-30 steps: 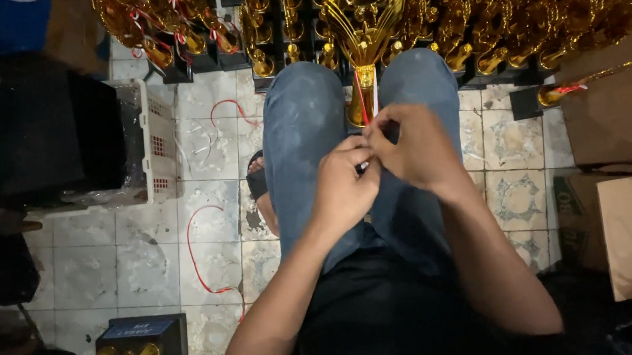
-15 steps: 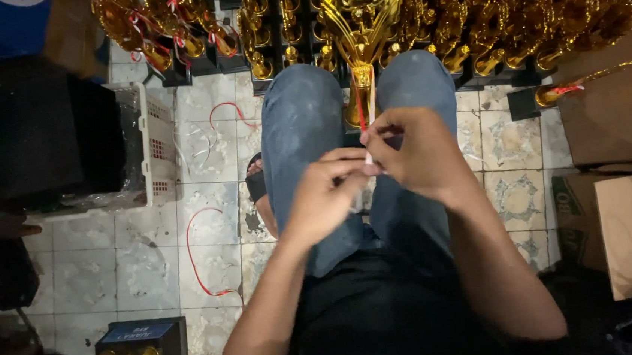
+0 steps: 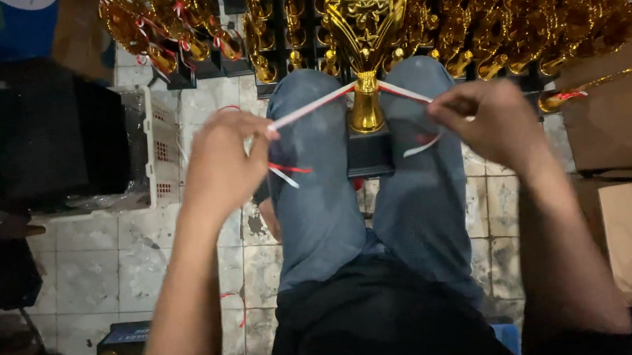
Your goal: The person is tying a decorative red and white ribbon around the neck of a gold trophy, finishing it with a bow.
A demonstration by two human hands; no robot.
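Red-and-white ribbon [image 3: 310, 106], likely light and limp, is stretching between the left hand [image 3: 225, 166] and right hand [image 3: 488, 119], both pinching its ends around the trophy [image 3: 363, 53] neck.

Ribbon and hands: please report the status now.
Left hand and right hand: each in grip on one ribbon end, pulled taut. Ribbon around trophy neck, between knees. Nothing in the way.

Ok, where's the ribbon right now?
Head view, centre: the ribbon runs taut from the left hand around the trophy stem to the right hand.
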